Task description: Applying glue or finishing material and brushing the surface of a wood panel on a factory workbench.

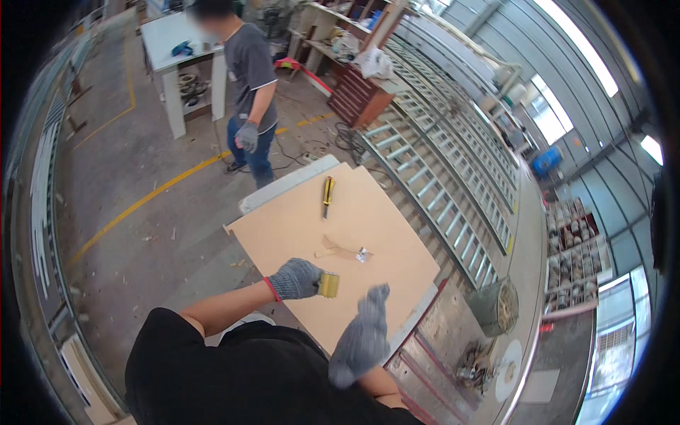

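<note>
My left hand (296,279), in a grey knit glove with a red cuff, is closed on a roll of yellowish tape (328,285) just above a pale tan board (397,255). To its right my right hand (363,333), in a grey glove, is raised over the board's near edge. Motion smears its fingers, and nothing shows clearly in it. Farther up the board lie a small shiny metal piece (363,255) and a thin curved tan strip (338,244). Beyond them rests a screwdriver (328,193) with a yellow and black handle.
A co-worker (249,74) in a grey shirt and gloves stands beyond the board, by a white table (166,42). Roller conveyors (432,177) run along the right. A round bin (499,308) stands at the lower right. Wood scraps and cables lie on the floor.
</note>
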{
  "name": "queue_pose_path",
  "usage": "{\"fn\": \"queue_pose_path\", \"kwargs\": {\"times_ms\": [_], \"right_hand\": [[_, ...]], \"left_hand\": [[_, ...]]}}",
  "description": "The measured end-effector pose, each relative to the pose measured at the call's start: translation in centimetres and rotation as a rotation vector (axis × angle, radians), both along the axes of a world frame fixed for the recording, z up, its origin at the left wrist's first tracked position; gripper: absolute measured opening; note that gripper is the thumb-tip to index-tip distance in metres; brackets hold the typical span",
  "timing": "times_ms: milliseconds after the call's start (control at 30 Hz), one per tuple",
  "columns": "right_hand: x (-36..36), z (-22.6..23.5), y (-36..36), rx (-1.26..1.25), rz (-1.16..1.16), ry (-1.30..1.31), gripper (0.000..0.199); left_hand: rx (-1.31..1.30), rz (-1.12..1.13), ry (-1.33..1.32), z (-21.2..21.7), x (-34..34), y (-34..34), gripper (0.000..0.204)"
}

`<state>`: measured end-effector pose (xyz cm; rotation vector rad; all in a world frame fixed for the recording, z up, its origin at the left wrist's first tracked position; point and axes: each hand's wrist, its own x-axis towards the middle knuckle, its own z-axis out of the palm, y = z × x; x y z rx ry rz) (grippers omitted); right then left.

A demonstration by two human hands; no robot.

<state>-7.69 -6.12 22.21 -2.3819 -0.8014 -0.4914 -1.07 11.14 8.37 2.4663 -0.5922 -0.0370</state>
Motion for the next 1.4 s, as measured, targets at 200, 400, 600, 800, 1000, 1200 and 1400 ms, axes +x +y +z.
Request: {"fn": "queue_pose_path", "kwargs": {"times_ms": [200,400,600,800,1000,1200,1400], "right_hand": [[8.1,-15.3,-3.1,0.366,-0.179,0.494,0.063],[6.5,-27.8,-12.9,0.682,-0.39,0.699,0.056],[6.2,-18.8,-2.6,1.302,-0.031,0.908,0.061],[2.8,0.1,4.8,0.561,0.282,0.118,0.062],[7.4,0.1,5.2,0.508,0.319,-0.008,0.055],[16.7,-20.6,-9.3,0.597,-0.104,0.324,0.054],[9.6,-5.0,-0.9,1.463,0.518,0.57,0.069]], "left_hand": [[-0.065,0.02,-0.083,2.2,-2.3,1.1,0.019],[-0.252,0.103,-0.172,4.2,-4.7,4.9,0.021],[-0.348,-0.001,-0.233,1.0,-4.5,1.2,0.017],[0.029,0.083,-0.051,-1.4,0.4,0.9,0.017],[0.077,0.095,-0.141,6.0,0.6,1.2,0.02],[-0.156,-0.126,-0.482,14.9,-2.7,0.9,0.021],[0.028,0.043,-0.088,3.2,3.8,-2.8,0.017]]}}
